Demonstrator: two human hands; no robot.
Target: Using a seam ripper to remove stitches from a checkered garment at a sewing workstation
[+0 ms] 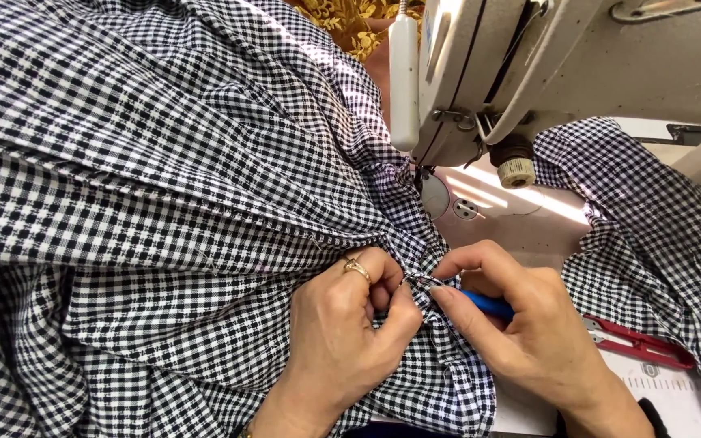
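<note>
— What sits farthest out to the left of the pinch?

— The black-and-white checked fabric (pixel 164 178), piled in heavy folds and spreading up and away from the hands. It runs under both of them and on toward the machine.

— And the left hand (pixel 342 332)?

— Closed on the cloth. Thumb and forefinger pinch a gathered fold of it right at the seam; a gold ring (pixel 356 267) shows on one finger, just behind the pinch.

— What is right at the pinch?

— The metal tip of a blue-handled seam ripper (pixel 480 302), touching the fold between the two hands. The right hand (pixel 529 324) is shut around its handle, thumb and forefinger close to the tip, so only a short blue part shows.

— Beyond that hand?

— Red thread snips (pixel 638 345) lie on the table just right of the right hand, apart from it. Above and behind the pinch stands the cream sewing machine (pixel 529 73), with more checked cloth draped to its right.
</note>
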